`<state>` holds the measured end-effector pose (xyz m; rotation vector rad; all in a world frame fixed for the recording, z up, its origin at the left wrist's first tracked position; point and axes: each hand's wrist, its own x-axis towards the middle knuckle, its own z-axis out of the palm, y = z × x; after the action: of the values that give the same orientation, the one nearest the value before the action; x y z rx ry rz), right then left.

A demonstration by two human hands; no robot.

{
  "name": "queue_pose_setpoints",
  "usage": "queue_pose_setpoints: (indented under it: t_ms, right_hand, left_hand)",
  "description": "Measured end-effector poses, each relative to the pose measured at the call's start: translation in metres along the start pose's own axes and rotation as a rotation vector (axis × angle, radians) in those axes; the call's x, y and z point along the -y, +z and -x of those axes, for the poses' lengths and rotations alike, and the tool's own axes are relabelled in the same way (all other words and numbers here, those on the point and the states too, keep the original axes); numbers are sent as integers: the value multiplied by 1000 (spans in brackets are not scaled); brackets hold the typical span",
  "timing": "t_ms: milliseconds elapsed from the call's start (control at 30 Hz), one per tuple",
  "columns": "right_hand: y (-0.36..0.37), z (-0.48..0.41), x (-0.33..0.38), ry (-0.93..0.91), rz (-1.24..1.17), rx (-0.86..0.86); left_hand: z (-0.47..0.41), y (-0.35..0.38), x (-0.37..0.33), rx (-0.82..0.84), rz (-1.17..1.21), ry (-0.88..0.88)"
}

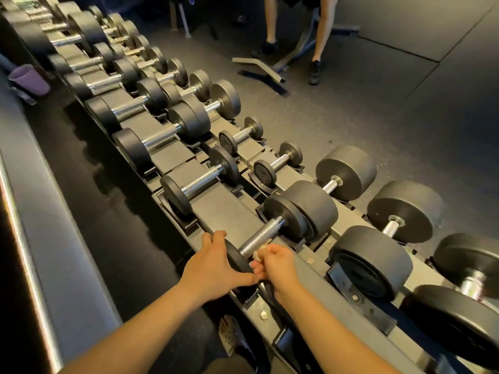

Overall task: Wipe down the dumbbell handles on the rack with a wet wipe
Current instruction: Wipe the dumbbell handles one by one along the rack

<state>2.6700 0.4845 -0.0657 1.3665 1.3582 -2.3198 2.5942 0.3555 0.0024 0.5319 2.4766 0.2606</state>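
Wipe [258, 251] mostly hidden inside closed right hand [275, 261].

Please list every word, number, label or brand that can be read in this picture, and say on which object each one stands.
None can be read.
Small dumbbell end plate: raised marks, too blurred to read.
Large dumbbell end face: faint marks, too dark and blurred to read.
Rack, wet wipe, purple cup: no text visible.

- The dumbbell handle [262, 235] was bright, knurled metal.
- Its end plates [290, 217] looked matt black.
- The rack [224, 211] was matt grey.
- The floor [351, 109] was speckled, rough.
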Motion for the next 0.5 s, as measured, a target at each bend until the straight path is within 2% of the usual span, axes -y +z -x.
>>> queue_pose_setpoints:
  t_ms: [67, 167, 233, 367, 400, 433, 500]
  right_hand:
    - [-4, -5, 10, 27, -48, -7]
    - [-13, -16, 26, 63, -218, -135]
    - [-13, -15, 24, 96, -168, -64]
    - [-7, -7, 14, 173, 123, 251]
    - [-7, -8, 15, 180, 152, 282]
    - [-6, -7, 17, 190, 152, 277]
    - [-3, -9, 18, 204, 81, 163]
  left_hand:
    - [-1, -1, 1, 8, 1, 5]
    - [-2, -2, 2, 19, -4, 7]
    - [-3, -3, 2, 25, 12, 4]
    - [-4, -6, 4, 36, 34, 12]
    - [-4, -7, 4, 38, 34, 13]
    - [-3, -7, 4, 42, 33, 13]
    - [-2, -7, 4, 39, 23, 15]
